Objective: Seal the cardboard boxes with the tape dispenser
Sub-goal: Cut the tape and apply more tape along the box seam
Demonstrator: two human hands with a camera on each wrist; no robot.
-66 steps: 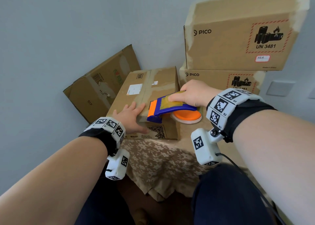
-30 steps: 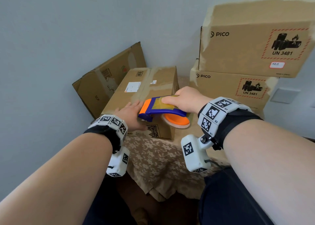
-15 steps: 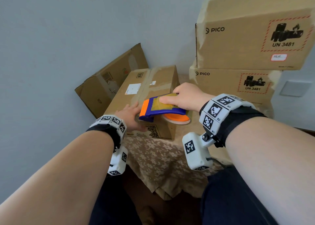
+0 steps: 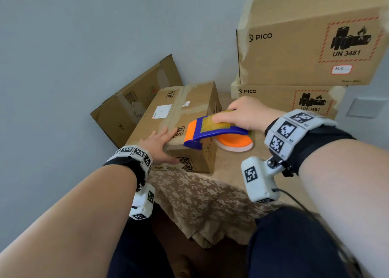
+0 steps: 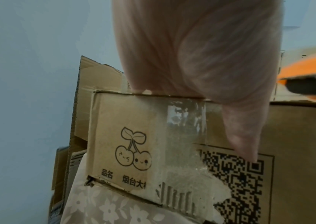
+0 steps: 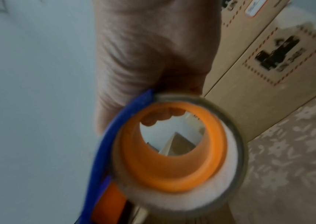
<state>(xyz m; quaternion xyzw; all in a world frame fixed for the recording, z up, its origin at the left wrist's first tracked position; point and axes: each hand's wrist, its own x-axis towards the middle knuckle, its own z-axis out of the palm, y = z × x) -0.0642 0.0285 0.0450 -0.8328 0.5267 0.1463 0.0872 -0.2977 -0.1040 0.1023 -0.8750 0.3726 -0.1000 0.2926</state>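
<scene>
Blue-and-orange plastic tape dispenser [image 4: 212, 130] sits gripped in your right hand [image 4: 246, 114]; your flat left hand [image 4: 160, 145] presses the brown cardboard box [image 4: 181, 117].

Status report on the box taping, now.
Left hand flat on small box. Right hand grips tape dispenser at box's near right edge. Nothing obstructing.

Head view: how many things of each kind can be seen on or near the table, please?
Plain boxes: 2, the one being taped and a tilted one behind it.
PICO boxes: 2, upper on lower.
Tape dispenser: 1.
Total: 5.
</scene>
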